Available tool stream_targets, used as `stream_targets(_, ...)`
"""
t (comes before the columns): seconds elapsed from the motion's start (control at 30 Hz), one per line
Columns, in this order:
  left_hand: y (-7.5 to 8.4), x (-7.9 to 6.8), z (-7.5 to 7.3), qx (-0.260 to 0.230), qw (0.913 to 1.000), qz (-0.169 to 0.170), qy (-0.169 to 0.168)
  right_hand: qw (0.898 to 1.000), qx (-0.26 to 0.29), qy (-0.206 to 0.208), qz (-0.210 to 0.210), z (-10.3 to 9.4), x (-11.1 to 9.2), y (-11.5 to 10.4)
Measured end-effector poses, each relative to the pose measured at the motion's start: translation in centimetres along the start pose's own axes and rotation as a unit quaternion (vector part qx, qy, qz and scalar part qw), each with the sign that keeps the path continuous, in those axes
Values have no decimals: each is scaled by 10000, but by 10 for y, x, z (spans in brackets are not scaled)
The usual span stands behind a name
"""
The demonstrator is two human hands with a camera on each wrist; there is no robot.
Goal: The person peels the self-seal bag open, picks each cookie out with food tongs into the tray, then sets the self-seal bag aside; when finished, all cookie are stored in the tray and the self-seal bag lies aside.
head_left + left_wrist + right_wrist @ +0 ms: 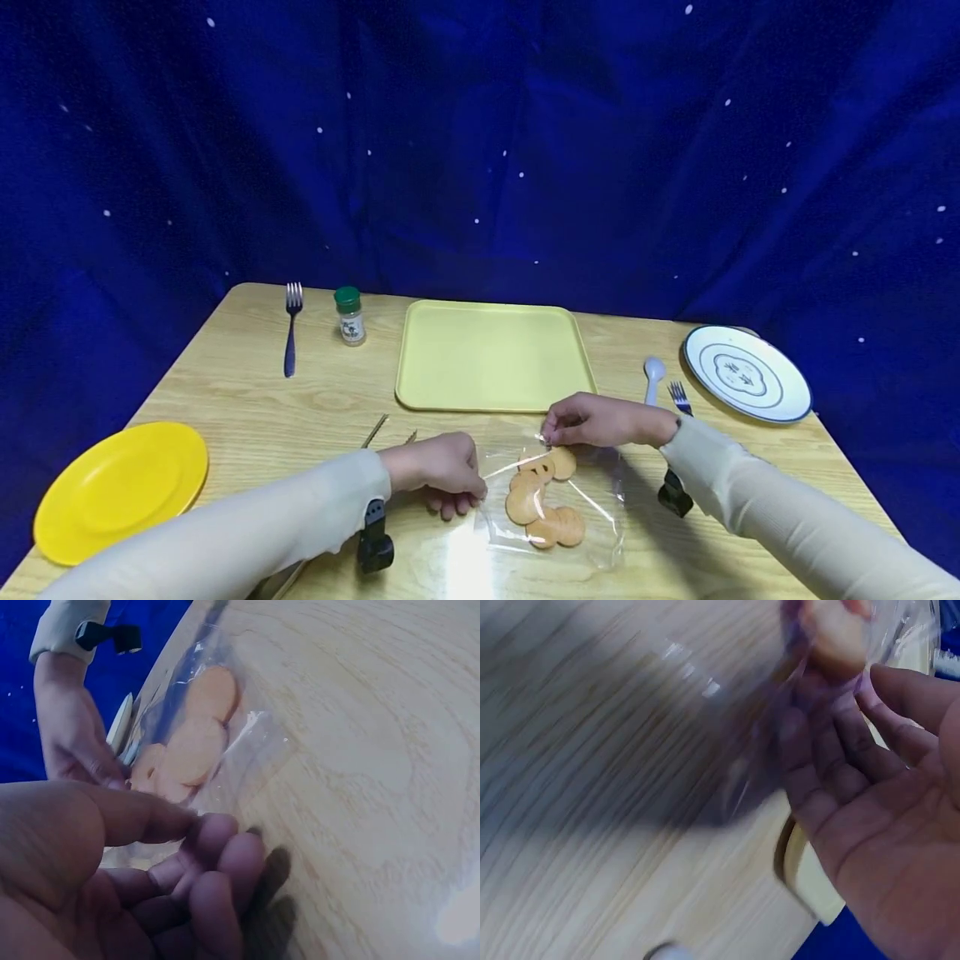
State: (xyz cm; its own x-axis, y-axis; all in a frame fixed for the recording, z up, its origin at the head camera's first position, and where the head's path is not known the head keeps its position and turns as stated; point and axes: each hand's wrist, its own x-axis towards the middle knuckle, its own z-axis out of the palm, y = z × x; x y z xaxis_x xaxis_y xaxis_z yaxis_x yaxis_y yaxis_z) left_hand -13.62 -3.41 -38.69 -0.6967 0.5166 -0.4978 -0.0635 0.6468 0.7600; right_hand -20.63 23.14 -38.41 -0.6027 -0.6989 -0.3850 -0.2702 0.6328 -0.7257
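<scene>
Head cam: there's a clear plastic bag (598,492) with round orange slices (525,500) inside, sitting at the front of the desk (225,400), just on the near side of a pale yellow tray (491,358). Left hand (441,467) pinches the bag's left edge, right hand (597,419) pinches it up top near the tray. Off to the left you've got a yellow plate (123,492), a fork (290,337) and a little shaker (351,321) with a green cap. Over on the right, a pale spoon (654,371) and a second fork (679,398), both partly behind the right arm, plus a white plate (746,373) with a dark rim.

Left wrist cam: thumb and index are pressed together on the film, and the other fingers curl loosely underneath. The slices overlap in the bag just past the fingertips, with the right hand behind.

Right wrist cam: thumb and fingers close on the plastic, though it's blurry, so I can't tell exactly which fingertips do the pinching. One slice shows right beside them.
</scene>
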Motion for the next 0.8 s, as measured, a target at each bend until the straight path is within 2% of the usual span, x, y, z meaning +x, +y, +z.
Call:
stream_targets(0.07,-2,0,-1,0,9999,22,-99,10000,-50,1,18,-1,-6,5)
stream_targets(0.17,-4,1,-3,28,9995,50,-304,9998,-52,61,-182,-2,-10,12)
stream_targets(0.27,-6,3,-7,97,9976,64,-682,9989,38,98,-450,0,-10,16)
stream_targets(0.4,-9,3,-11,71,9943,-42,-1063,9985,195,50,-514,2,-9,19)
stream_targets(0.6,-9,3,-5,64,9961,-206,-856,9997,171,-84,-123,-6,-23,21)
stream_targets(0.8,-6,0,0,10,9965,-311,-775,9978,507,-360,248,-14,-40,31)
